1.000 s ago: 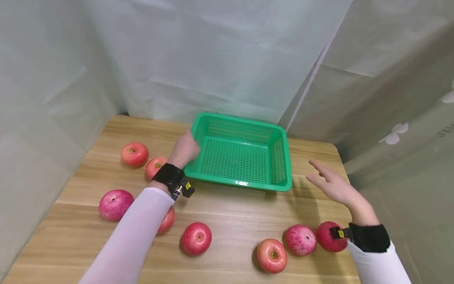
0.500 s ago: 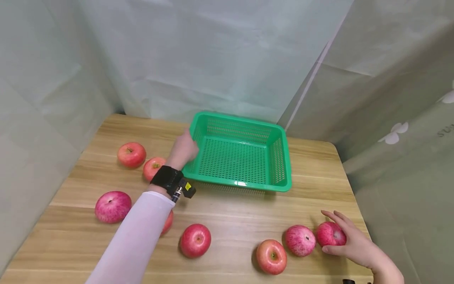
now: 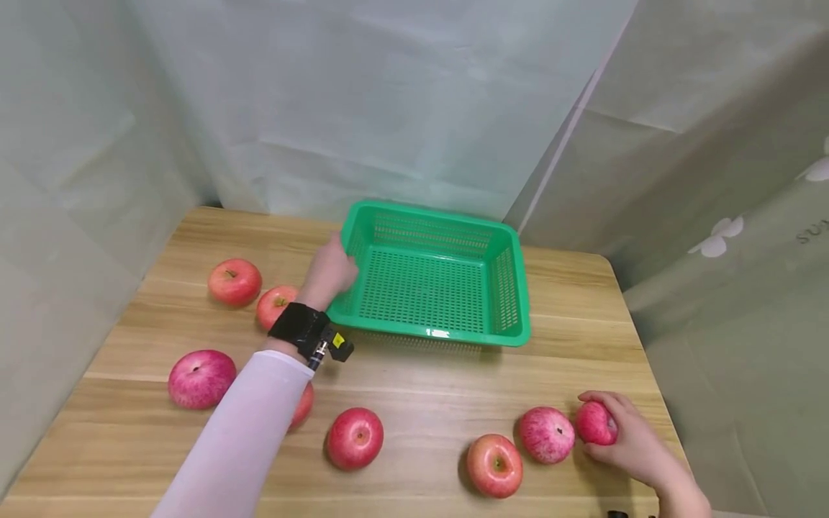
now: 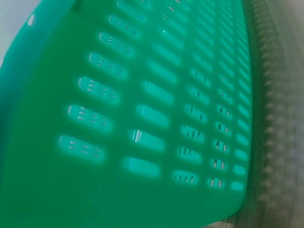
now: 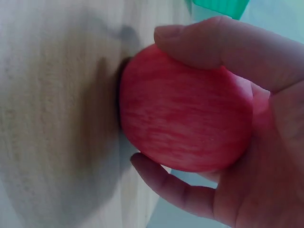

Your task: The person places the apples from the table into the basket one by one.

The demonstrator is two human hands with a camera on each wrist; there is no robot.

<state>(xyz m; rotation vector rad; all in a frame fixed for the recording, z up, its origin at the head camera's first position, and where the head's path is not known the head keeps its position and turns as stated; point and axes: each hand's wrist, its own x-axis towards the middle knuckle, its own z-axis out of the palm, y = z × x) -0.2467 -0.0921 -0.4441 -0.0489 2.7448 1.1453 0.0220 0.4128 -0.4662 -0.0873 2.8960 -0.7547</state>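
With its fingers curled over the left rim, my left hand (image 3: 329, 272) grips the green plastic basket (image 3: 430, 335). Only the basket's slotted wall (image 4: 121, 137) fills the left wrist view; the hand itself is hidden there. At the table's right side, my right hand (image 3: 637, 442) holds a red apple (image 3: 594, 423) between thumb and curled fingers. The right wrist view has this apple (image 5: 185, 111) at or very near the tabletop, thumb on one side and fingers on the other. Just left of it lies a streaked pink apple (image 3: 547, 434).
An orange-red apple (image 3: 494, 466) and a darker red apple (image 3: 355, 438) lie along the front. Toward the left are a pink apple (image 3: 202, 379) and two red ones (image 3: 235, 281), with another partly behind the left sleeve (image 3: 242, 439). Sheeting (image 3: 388, 108) encloses the wooden table (image 3: 421, 403).
My right hand has come down from above the table's right side and taken hold of the rightmost apple. The left hand keeps its grip on the basket rim.
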